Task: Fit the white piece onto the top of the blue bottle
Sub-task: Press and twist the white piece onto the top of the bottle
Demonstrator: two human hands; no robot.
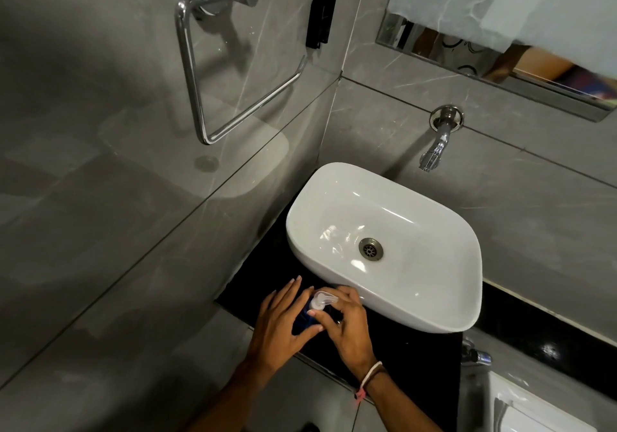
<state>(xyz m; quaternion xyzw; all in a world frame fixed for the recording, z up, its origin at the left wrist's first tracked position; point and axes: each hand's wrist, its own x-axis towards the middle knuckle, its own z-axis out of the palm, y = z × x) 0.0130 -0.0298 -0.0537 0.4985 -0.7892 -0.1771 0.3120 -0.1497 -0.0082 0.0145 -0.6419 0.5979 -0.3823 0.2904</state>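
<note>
Currently both hands work at lower centre of the frame, on the black counter (417, 361) just beside the white sink (384, 248). Left hand (283, 325) is wrapped around the blue bottle (305, 320), holding it upright. Right hand (347, 325) has thumb and fingers clamped on the white piece (321, 299), which sits at the bottle's top. Whether it is seated or threaded, cannot tell. Risks: piece goes on crooked and jams if tilted; bottle could twist or slip on the counter if the left grip loosens.

A bathroom: white basin (384, 244), wall tap (434, 154), towel ring (233, 74).
</note>
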